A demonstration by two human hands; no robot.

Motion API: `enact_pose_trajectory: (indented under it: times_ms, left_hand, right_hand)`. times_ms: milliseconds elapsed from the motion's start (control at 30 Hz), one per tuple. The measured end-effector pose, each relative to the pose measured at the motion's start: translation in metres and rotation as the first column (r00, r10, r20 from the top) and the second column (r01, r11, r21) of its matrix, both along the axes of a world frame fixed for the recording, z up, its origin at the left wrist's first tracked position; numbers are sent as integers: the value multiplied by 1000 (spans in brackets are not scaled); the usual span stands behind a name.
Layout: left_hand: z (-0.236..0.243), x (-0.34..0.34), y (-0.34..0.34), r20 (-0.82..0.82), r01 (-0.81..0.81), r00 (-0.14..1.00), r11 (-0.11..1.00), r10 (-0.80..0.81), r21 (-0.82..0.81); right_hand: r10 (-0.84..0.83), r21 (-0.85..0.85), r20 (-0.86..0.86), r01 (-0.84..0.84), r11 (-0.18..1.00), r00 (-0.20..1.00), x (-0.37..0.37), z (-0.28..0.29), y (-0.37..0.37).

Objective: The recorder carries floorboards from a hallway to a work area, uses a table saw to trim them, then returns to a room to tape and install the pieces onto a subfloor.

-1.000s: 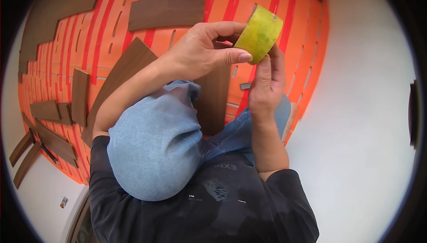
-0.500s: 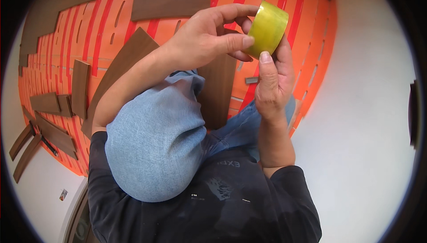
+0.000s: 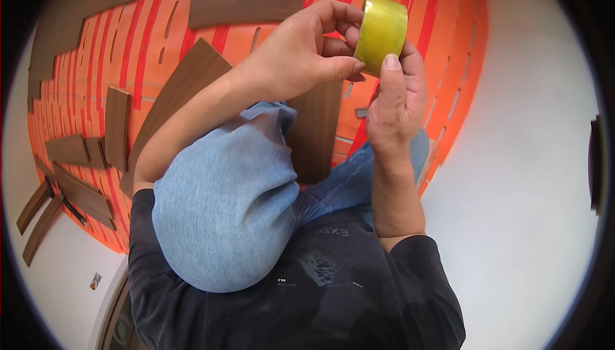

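Note:
Between my two hands, up over the orange floor, is a roll of clear yellow-green packing tape (image 3: 383,28). My right hand (image 3: 400,97) grips the roll from below and the right, its thumb on the lower edge and its fingers behind. Curled in from the left, my left hand (image 3: 314,49) has its thumb and fingers closed at the roll's left edge. Part of its fingers is hidden behind the tape. Whether a loose tape end is between them cannot be made out.
Orange underlay (image 3: 147,42) with red strips and slots covers the floor. Loose brown planks lie about: one plank (image 3: 246,2) ahead, another (image 3: 314,132) beyond my raised knee (image 3: 224,202), several at the left. A small grey piece (image 3: 361,113) lies near my right wrist. A white wall (image 3: 512,158) stands right.
The tape roll has shifted slightly up and left, turned a little in my hands. My left thumb has slid off the roll's face to its lower left edge.

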State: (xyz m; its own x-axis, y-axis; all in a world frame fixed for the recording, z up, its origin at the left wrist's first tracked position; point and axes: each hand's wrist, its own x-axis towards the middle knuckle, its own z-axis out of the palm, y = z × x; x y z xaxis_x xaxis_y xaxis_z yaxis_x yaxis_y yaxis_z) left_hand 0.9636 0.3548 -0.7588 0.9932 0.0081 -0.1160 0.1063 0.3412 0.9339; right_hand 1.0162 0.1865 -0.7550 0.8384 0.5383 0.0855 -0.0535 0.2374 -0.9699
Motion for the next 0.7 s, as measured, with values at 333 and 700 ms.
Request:
enact_pose_trajectory:
  times_ms: [333, 700]
  left_hand:
    - [6, -4, -5, 184, 8, 982, 984, -41, 175]
    - [2, 4, 1, 524, -210, 839, 805, -143, 555]
  right_hand:
    - [-55, 172, -70, 66, 983, 996, 1, -1, 0]
    - [-45, 222, -225, 96, 970, 973, 5, 2, 0]
